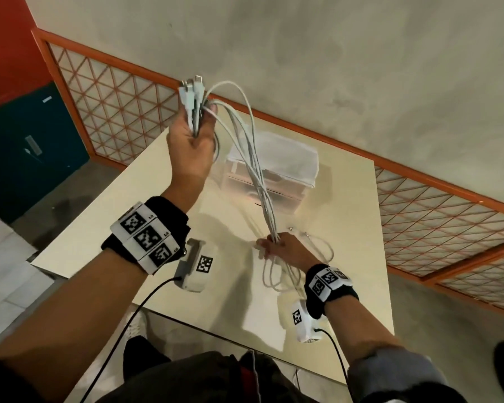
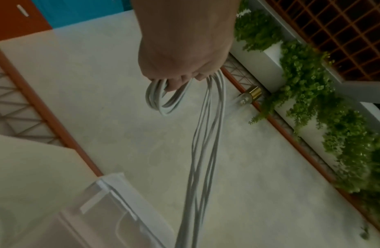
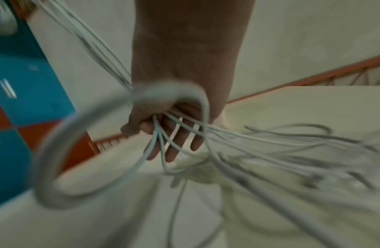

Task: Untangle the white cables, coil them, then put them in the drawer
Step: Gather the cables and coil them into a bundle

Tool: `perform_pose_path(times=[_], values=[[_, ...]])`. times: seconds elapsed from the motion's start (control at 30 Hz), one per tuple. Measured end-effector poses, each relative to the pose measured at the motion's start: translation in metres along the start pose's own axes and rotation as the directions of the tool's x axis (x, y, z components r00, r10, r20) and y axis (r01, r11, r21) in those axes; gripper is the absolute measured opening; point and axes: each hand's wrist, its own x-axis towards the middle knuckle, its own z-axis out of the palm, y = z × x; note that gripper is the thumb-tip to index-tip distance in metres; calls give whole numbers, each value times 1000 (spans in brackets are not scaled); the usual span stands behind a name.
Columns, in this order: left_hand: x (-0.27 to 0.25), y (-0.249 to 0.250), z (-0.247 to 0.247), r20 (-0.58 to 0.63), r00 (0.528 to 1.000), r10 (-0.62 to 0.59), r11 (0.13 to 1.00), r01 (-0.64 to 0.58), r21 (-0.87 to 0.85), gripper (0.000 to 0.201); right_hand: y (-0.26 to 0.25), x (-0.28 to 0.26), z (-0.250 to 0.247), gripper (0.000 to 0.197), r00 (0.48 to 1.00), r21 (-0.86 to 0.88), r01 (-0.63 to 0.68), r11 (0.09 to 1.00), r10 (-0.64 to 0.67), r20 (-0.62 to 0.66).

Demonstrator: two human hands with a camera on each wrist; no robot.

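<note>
Several white cables point(image 1: 253, 158) hang in a bundle from my raised left hand point(image 1: 191, 141), which grips them just below their plug ends point(image 1: 191, 88). In the left wrist view a short loop point(image 2: 163, 102) hangs under the fist and the strands point(image 2: 206, 151) fall away. The bundle runs down to my right hand point(image 1: 277, 247) just above the table. There the strands point(image 3: 184, 127) pass between its fingers point(image 3: 174, 151), with thumb and forefinger curled at them. Loose lengths point(image 1: 277, 274) lie on the table beneath. The translucent white drawer unit point(image 1: 285, 167) stands behind the cables.
The cream table point(image 1: 355, 271) ends in edges at the left and near me. An orange lattice railing point(image 1: 114, 97) runs behind it, with a blue cabinet point(image 1: 32, 146) at far left. Green plants point(image 2: 308, 87) and a brass-based bulb point(image 2: 251, 94) show in the left wrist view.
</note>
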Motion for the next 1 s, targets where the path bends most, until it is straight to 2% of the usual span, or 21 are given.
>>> perform_pose_path(times=[0.1, 0.13, 0.17, 0.23, 0.27, 0.33, 0.4, 0.47, 0.57, 0.67, 0.73, 0.77, 0.83, 0.93, 1.0], values=[[-4, -4, 0, 71, 997, 14, 998, -18, 52, 17, 12, 0, -4, 38, 995, -113, -59, 992, 67, 73], [-8, -8, -1, 120, 993, 13, 996, -24, 88, 16, 7, -3, -8, 34, 989, -114, -55, 992, 70, 130], [-11, -12, -2, 171, 985, 11, 991, -33, 129, 15, 3, -3, -13, 39, 976, -106, -46, 993, 67, 207], [-15, -19, -5, 258, 966, 8, 980, -58, 188, 12, -14, -7, -29, 82, 937, -79, -44, 996, 69, 341], [-16, -20, -6, 292, 957, 5, 977, -67, 203, 12, -23, -8, -39, 98, 934, -51, -39, 998, 54, 353], [-16, -20, -6, 348, 937, 1, 973, -82, 218, 17, -40, -8, -63, 112, 953, 41, 5, 999, -18, 301], [-16, -19, -4, 380, 925, -3, 969, -91, 230, 19, -57, -5, -85, 113, 969, 139, 74, 988, -104, 224], [-16, -18, -2, 403, 915, -9, 965, -98, 245, 16, -74, -3, -98, 99, 971, 225, 157, 962, -192, 145], [-15, -19, 1, 407, 913, -21, 962, -93, 258, 16, -90, 4, -98, 60, 950, 270, 308, 912, -312, -29], [-15, -18, 1, 407, 913, -20, 962, -93, 256, 15, -96, 10, -87, 55, 940, 404, 340, 849, -300, -159], [-15, -18, 0, 391, 920, 0, 963, -106, 248, 17, -89, 13, -78, 36, 918, 377, 389, 841, -317, -240], [-13, -17, 0, 368, 930, 10, 966, -104, 237, 16, -83, 15, -73, 28, 911, 339, 402, 850, -334, -243], [-7, -17, 2, 314, 949, 23, 965, -103, 241, 13, -71, 16, -59, 25, 925, 317, 375, 871, -326, -198], [-6, -19, 6, 326, 945, 31, 943, -135, 303, 14, -58, 15, -40, 25, 962, 404, 274, 873, -256, -99], [-9, -23, 9, 330, 943, 28, 942, -136, 308, 23, -58, 14, -30, 22, 971, 452, 218, 865, -237, -14]])
